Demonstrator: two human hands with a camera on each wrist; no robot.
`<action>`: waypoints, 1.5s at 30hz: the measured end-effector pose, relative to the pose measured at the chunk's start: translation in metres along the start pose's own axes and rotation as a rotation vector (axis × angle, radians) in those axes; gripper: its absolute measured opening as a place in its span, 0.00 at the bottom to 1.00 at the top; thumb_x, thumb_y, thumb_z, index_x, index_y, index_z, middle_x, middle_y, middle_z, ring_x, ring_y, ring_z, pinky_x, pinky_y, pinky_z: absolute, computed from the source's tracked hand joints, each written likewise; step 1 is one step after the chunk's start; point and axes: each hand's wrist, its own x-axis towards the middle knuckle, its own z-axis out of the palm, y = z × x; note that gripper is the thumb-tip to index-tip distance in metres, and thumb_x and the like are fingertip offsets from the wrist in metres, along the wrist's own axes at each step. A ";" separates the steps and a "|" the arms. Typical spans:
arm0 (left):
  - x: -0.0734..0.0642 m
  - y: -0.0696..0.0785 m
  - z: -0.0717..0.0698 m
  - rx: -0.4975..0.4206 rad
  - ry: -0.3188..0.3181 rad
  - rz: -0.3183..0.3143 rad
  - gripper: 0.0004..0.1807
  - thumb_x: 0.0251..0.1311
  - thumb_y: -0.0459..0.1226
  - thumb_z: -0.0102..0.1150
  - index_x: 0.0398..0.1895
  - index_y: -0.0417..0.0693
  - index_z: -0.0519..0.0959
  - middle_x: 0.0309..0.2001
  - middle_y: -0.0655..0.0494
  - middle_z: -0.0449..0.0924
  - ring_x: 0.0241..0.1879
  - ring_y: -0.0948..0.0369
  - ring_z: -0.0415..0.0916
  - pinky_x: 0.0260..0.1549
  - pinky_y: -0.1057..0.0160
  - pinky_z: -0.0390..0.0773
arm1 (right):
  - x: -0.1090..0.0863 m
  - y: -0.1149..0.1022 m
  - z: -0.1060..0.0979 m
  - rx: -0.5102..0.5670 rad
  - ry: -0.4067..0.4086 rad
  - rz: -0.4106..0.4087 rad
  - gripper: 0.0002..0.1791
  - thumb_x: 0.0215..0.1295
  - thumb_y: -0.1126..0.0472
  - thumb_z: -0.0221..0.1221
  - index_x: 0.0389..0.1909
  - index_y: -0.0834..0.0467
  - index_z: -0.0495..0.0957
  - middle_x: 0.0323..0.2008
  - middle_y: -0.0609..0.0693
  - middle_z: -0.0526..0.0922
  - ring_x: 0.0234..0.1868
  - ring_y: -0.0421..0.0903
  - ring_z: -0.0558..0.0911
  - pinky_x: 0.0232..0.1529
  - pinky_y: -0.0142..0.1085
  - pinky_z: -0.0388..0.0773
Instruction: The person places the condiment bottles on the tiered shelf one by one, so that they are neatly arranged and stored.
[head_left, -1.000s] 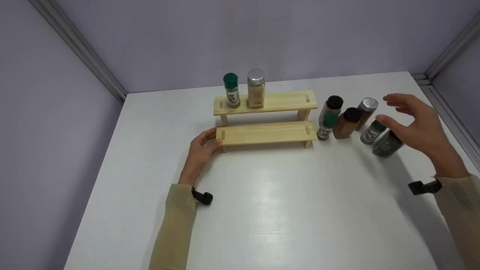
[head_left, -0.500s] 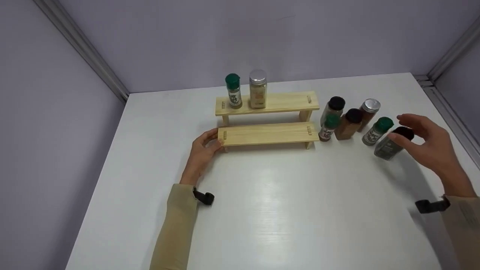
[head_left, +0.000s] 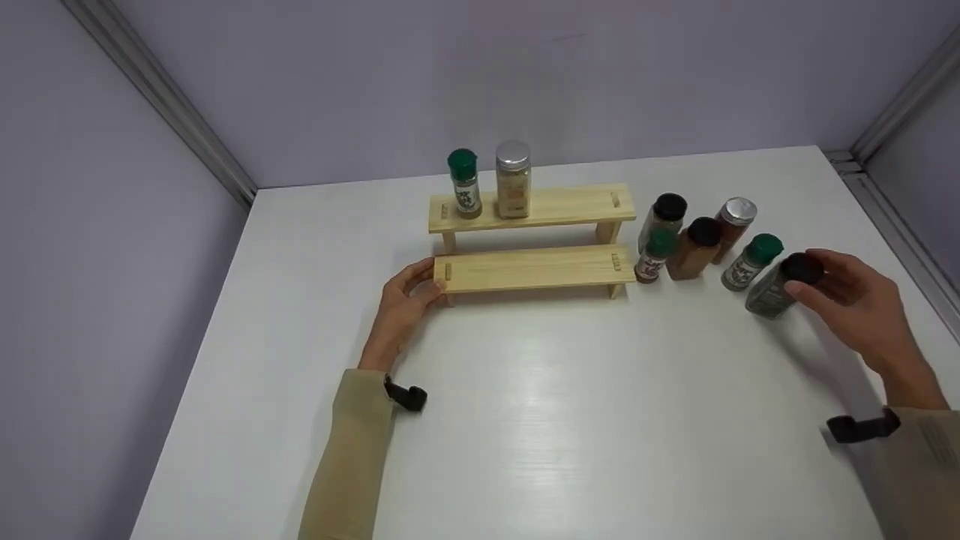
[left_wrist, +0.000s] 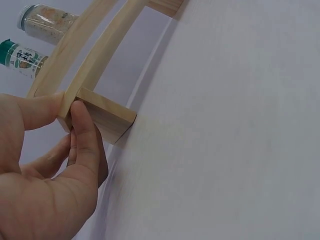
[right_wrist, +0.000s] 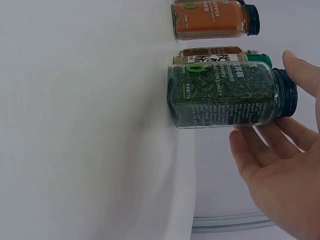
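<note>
My left hand (head_left: 401, 304) pinches the left end of the lower step of a two-tier wooden spice rack (head_left: 532, 268); in the left wrist view the thumb and fingers press on its corner by the leg (left_wrist: 107, 112). My right hand (head_left: 862, 307) is around the black cap of a square glass parsley jar (right_wrist: 225, 95), thumb on one side and fingers on the other, loosely spread. The jar stands on the table, full of green flakes. On the rack's upper step stand a green-capped spice bottle (head_left: 465, 187) and a silver-lidded spice jar (head_left: 513, 180).
Left of the parsley jar stands a green-capped bottle (head_left: 750, 262). Closer to the rack are a brown jar with a black cap (head_left: 691, 251), a silver-lidded jar (head_left: 733, 225), another black-capped jar (head_left: 663, 214) and a small green-capped bottle (head_left: 651, 262). Walls border the white table (head_left: 525, 420).
My right hand has come down from above the jars to the parsley jar's cap, its thumb and fingers now closer together. The left hand keeps its hold on the rack.
</note>
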 end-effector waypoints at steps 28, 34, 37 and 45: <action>-0.002 -0.001 -0.001 -0.049 -0.017 0.014 0.29 0.75 0.29 0.61 0.77 0.40 0.70 0.69 0.42 0.73 0.63 0.51 0.77 0.58 0.60 0.86 | -0.002 -0.026 -0.006 0.053 0.068 -0.103 0.27 0.74 0.68 0.66 0.72 0.63 0.76 0.55 0.26 0.80 0.54 0.21 0.80 0.52 0.12 0.76; 0.000 -0.003 -0.001 -0.065 -0.019 0.013 0.29 0.76 0.28 0.60 0.77 0.38 0.69 0.70 0.40 0.72 0.62 0.51 0.77 0.58 0.61 0.85 | 0.001 -0.049 -0.012 0.040 0.100 -0.153 0.26 0.73 0.70 0.66 0.70 0.65 0.77 0.53 0.26 0.80 0.53 0.24 0.80 0.51 0.12 0.76; 0.000 -0.004 0.000 -0.072 -0.019 0.012 0.29 0.75 0.27 0.60 0.78 0.37 0.69 0.70 0.38 0.71 0.61 0.52 0.77 0.57 0.61 0.85 | 0.004 -0.061 -0.015 0.030 0.101 -0.172 0.25 0.73 0.70 0.66 0.70 0.65 0.77 0.52 0.26 0.81 0.51 0.24 0.81 0.50 0.12 0.76; 0.002 -0.005 -0.001 -0.061 -0.017 0.020 0.29 0.75 0.27 0.60 0.77 0.38 0.69 0.70 0.39 0.72 0.62 0.52 0.76 0.56 0.63 0.86 | 0.016 -0.094 -0.013 0.066 0.095 -0.239 0.24 0.72 0.71 0.66 0.68 0.64 0.80 0.52 0.29 0.84 0.51 0.26 0.84 0.51 0.14 0.78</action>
